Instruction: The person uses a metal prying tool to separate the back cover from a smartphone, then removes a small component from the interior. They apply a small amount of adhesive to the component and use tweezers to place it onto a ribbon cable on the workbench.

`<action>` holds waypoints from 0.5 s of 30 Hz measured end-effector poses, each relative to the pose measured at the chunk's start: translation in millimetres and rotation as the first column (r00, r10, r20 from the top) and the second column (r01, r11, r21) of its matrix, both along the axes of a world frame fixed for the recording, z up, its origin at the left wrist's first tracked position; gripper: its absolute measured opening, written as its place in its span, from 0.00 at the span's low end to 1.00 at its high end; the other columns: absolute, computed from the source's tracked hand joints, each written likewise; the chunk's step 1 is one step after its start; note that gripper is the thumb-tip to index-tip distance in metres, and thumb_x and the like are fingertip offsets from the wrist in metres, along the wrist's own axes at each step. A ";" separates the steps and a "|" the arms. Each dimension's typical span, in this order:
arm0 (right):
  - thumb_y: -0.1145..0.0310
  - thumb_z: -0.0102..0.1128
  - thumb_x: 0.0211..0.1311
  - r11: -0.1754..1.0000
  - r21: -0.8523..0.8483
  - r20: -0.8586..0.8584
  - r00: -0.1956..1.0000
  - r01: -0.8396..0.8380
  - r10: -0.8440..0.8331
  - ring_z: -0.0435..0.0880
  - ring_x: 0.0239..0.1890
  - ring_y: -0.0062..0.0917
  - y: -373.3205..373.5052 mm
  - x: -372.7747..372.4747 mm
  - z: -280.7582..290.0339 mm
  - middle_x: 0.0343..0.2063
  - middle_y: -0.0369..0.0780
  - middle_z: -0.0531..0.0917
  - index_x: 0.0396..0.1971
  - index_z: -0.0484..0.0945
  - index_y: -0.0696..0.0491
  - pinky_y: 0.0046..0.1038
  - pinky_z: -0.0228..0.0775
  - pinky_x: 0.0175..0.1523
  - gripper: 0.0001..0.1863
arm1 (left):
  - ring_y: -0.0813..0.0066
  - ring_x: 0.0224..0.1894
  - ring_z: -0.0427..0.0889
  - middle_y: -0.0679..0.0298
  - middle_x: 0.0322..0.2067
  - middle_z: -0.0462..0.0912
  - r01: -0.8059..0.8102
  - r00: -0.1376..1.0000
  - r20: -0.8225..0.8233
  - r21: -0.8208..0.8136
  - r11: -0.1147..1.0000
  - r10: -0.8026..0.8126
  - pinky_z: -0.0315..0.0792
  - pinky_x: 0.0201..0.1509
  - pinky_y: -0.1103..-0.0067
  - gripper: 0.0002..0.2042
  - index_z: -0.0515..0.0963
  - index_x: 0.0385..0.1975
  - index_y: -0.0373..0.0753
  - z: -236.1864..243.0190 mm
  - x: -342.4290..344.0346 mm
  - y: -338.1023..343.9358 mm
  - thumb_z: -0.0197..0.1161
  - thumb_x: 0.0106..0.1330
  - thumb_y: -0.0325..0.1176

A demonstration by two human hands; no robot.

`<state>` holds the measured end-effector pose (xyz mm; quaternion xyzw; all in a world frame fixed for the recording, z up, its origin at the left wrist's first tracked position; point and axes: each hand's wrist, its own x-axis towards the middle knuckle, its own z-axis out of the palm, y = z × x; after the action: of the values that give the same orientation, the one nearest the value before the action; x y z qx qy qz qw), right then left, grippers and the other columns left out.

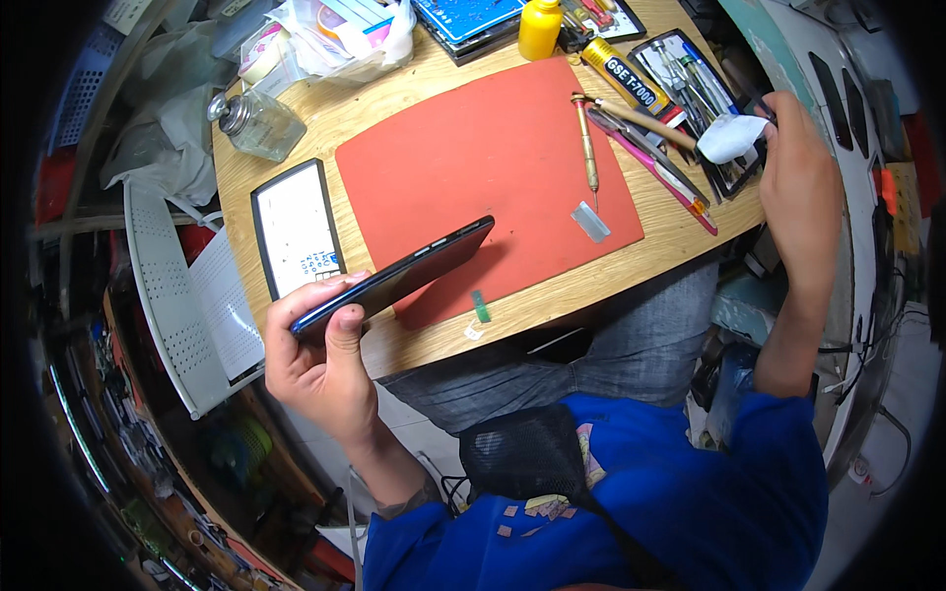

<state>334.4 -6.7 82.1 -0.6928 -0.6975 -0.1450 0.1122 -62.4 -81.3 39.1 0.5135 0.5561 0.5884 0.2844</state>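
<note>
My left hand (pixel 320 379) grips a dark smartphone (pixel 414 264) by one end, tilted on its side above the red mat (pixel 463 138). My right hand (pixel 798 182) is at the desk's right edge, beside a tray of tools (pixel 680 74), its fingers closed around something I cannot make out, next to a white wad (pixel 729 140). On the mat lie a brass screwdriver (pixel 587 148), a small metal blade (pixel 591 222) and a green strip (pixel 480 305). Tweezers (pixel 650 167) with pink and dark handles lie to its right.
A glass pump bottle (pixel 258 128) and a white-faced rectangular pad (pixel 296 227) sit on the left. Along the back are a plastic bag (pixel 335 34), a blue board (pixel 463 20), a yellow bottle (pixel 539 30) and a glue tube (pixel 621 74). A perforated metal panel (pixel 163 295) adjoins the desk's left.
</note>
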 end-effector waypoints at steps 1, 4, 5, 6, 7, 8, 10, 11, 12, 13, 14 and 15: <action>0.79 0.53 0.72 0.999 0.022 -0.089 0.996 0.031 -0.029 0.86 0.49 0.49 0.8 -1.0 -1.1 0.42 0.48 0.83 0.55 0.76 0.53 0.47 0.76 0.49 0.15 | 0.67 0.46 0.90 0.50 0.43 0.89 0.011 1.000 -0.006 0.015 1.000 -0.011 0.84 0.49 0.79 0.10 0.80 0.47 0.29 -0.2 -0.1 -0.2 0.73 0.72 0.25; 0.76 0.55 0.73 0.992 0.045 -0.143 0.982 -0.119 0.125 0.85 0.50 0.50 3.9 -7.7 -8.7 0.47 0.48 0.82 0.58 0.76 0.53 0.46 0.76 0.51 0.16 | 0.65 0.47 0.90 0.48 0.43 0.89 0.028 1.000 -0.005 0.017 0.999 -0.028 0.84 0.47 0.78 0.11 0.79 0.47 0.29 -0.3 -0.8 -1.1 0.73 0.72 0.26; 0.74 0.57 0.72 0.993 0.002 -0.197 0.974 -0.118 0.116 0.85 0.50 0.49 2.9 -10.0 -10.3 0.48 0.48 0.82 0.59 0.76 0.52 0.46 0.77 0.52 0.17 | 0.65 0.46 0.90 0.48 0.43 0.89 0.039 0.999 -0.006 0.022 0.999 -0.039 0.84 0.46 0.78 0.12 0.79 0.47 0.29 -0.5 -1.2 -0.8 0.73 0.72 0.27; 0.72 0.59 0.71 0.992 -0.040 -0.250 0.962 -0.121 0.107 0.85 0.50 0.49 2.2 -12.6 -11.7 0.49 0.48 0.81 0.61 0.76 0.52 0.45 0.77 0.53 0.19 | 0.65 0.46 0.90 0.48 0.43 0.89 0.048 0.999 -0.009 0.027 0.998 -0.048 0.84 0.46 0.78 0.12 0.79 0.47 0.29 -0.6 -1.9 -0.6 0.74 0.72 0.27; 0.71 0.61 0.71 0.986 -0.059 -0.298 0.945 -0.156 0.132 0.85 0.51 0.48 2.0 -14.3 -12.1 0.50 0.48 0.81 0.62 0.75 0.51 0.45 0.77 0.54 0.21 | 0.65 0.46 0.90 0.48 0.43 0.89 0.055 0.998 -0.013 0.033 0.998 -0.055 0.84 0.46 0.78 0.12 0.78 0.47 0.29 -0.6 -2.5 -0.7 0.74 0.72 0.27; 0.71 0.64 0.66 0.989 -0.023 -0.285 0.949 -0.149 0.137 0.85 0.51 0.46 3.2 -15.8 -12.0 0.50 0.46 0.80 0.64 0.75 0.50 0.44 0.76 0.56 0.26 | 0.66 0.45 0.90 0.48 0.43 0.89 0.054 0.998 -0.025 0.036 0.998 -0.054 0.84 0.45 0.78 0.13 0.78 0.48 0.29 -0.8 -2.7 -0.7 0.74 0.72 0.27; 0.73 0.62 0.65 0.980 0.033 -0.350 0.917 -0.194 0.193 0.85 0.50 0.43 7.5 -17.3 -10.1 0.48 0.44 0.80 0.62 0.76 0.52 0.42 0.76 0.54 0.24 | 0.67 0.45 0.90 0.48 0.43 0.89 0.054 0.997 -0.050 0.043 0.998 -0.052 0.83 0.44 0.79 0.13 0.78 0.48 0.29 -1.4 -2.5 -0.4 0.73 0.72 0.28; 0.75 0.61 0.64 0.972 0.084 -0.381 0.894 -0.220 0.236 0.85 0.49 0.41 10.2 -17.9 -9.1 0.47 0.44 0.80 0.60 0.77 0.53 0.41 0.76 0.53 0.23 | 0.66 0.45 0.89 0.48 0.43 0.89 0.053 0.998 -0.039 0.034 0.998 -0.052 0.83 0.45 0.78 0.14 0.78 0.48 0.29 -1.4 -2.2 -0.3 0.74 0.71 0.29; 0.75 0.60 0.64 0.974 0.108 -0.408 0.884 -0.201 0.228 0.85 0.48 0.39 13.0 -18.8 -8.7 0.46 0.43 0.80 0.57 0.77 0.54 0.39 0.75 0.51 0.21 | 0.65 0.45 0.89 0.48 0.42 0.89 0.052 0.998 -0.028 0.025 0.998 -0.051 0.83 0.47 0.76 0.14 0.79 0.47 0.29 -0.5 -2.1 -0.1 0.75 0.71 0.29; 0.75 0.60 0.64 0.973 0.145 -0.438 0.870 -0.177 0.224 0.84 0.46 0.37 14.8 -20.4 -8.9 0.45 0.43 0.80 0.55 0.78 0.55 0.38 0.75 0.50 0.18 | 0.65 0.45 0.89 0.49 0.42 0.89 0.050 0.999 -0.018 0.017 0.999 -0.050 0.83 0.48 0.75 0.14 0.79 0.46 0.29 0.9 -2.2 0.2 0.76 0.70 0.30; 0.75 0.59 0.63 0.984 0.148 -0.494 0.854 -0.102 0.163 0.83 0.44 0.36 15.6 -22.1 -9.2 0.45 0.43 0.80 0.52 0.78 0.56 0.36 0.74 0.48 0.16 | 0.63 0.45 0.89 0.49 0.42 0.89 0.102 0.993 -0.069 0.043 0.994 -0.099 0.83 0.50 0.72 0.15 0.80 0.45 0.30 2.8 -2.9 0.9 0.77 0.68 0.32; 0.75 0.59 0.64 0.974 0.166 -0.478 0.851 -0.157 0.218 0.82 0.42 0.35 13.4 -24.4 -10.0 0.44 0.42 0.80 0.49 0.78 0.56 0.35 0.73 0.47 0.14 | 0.61 0.45 0.89 0.49 0.42 0.89 0.156 0.982 -0.121 0.067 0.985 -0.147 0.82 0.52 0.70 0.16 0.80 0.44 0.30 5.9 -5.1 2.3 0.78 0.67 0.34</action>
<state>309.9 6.7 72.1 -0.6273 -0.6999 0.0062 0.3414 -67.4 -79.0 45.0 0.5982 0.5081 0.5549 0.2759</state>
